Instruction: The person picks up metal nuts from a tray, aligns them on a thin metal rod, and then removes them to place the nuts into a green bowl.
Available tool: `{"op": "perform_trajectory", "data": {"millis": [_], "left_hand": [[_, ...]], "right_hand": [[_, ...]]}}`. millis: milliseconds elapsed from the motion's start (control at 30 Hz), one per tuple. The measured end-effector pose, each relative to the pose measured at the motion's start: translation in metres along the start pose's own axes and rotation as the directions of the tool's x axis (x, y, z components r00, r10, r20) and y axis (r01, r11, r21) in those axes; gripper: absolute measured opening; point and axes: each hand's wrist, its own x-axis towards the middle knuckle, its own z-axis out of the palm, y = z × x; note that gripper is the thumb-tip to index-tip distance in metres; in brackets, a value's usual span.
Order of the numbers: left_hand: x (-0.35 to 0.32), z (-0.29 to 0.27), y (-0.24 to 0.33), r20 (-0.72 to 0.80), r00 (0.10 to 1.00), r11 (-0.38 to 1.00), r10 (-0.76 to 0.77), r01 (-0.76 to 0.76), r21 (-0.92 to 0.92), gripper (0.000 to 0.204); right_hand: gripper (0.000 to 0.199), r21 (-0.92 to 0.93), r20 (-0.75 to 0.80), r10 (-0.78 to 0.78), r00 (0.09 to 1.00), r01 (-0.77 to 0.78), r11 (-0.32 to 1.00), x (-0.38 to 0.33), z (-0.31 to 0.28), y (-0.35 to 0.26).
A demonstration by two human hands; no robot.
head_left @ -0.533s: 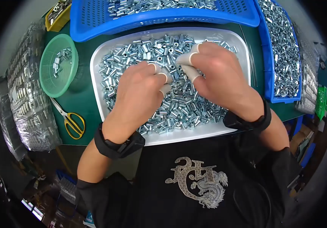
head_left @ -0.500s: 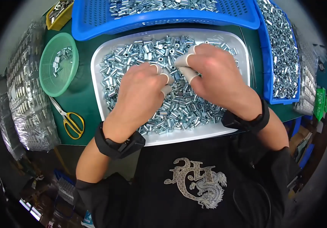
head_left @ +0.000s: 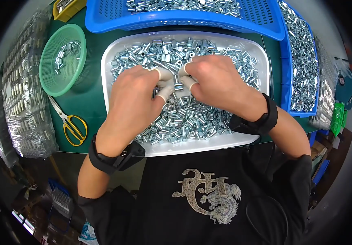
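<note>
Left hand (head_left: 133, 93) holds tubes (head_left: 178, 86), right hand (head_left: 217, 81) apparently too.

A green table (head_left: 95, 96) is filling the middle of the view, its front edge bending with the lens. Behind it, a pale grey wall (head_left: 329, 25) is rising at the upper right, and a pale wall (head_left: 9, 38) is also showing at the upper left. Below the table's right end, brown cardboard (head_left: 317, 149) is sitting in a dim storage area, and the floor (head_left: 334, 183) is lying in shadow. At the lower left, white strips of light (head_left: 23, 221) are glaring out of the darkness, possibly a window.
</note>
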Motion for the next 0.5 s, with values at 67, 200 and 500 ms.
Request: {"op": "perform_trajectory", "data": {"millis": [67,200,500], "left_hand": [[-0.004,-0.003,0.000,-0.021,0.999,0.998,-0.036,0.035,-0.046,0.012],[-0.012,-0.006,0.001,0.051,0.994,0.994,0.092,-0.094,0.054,0.015],[-0.016,-0.010,0.002,0.084,0.991,0.986,0.108,-0.117,0.119,0.014]], "right_hand": [[0.010,-0.002,0.030,0.003,1.000,-0.003,1.000,0.000,-0.002,-0.003],[0.009,-0.007,0.112,0.000,0.994,0.000,1.000,0.002,-0.003,-0.006],[0.013,-0.027,0.223,0.009,0.975,-0.003,1.000,0.008,-0.003,-0.011]]}}
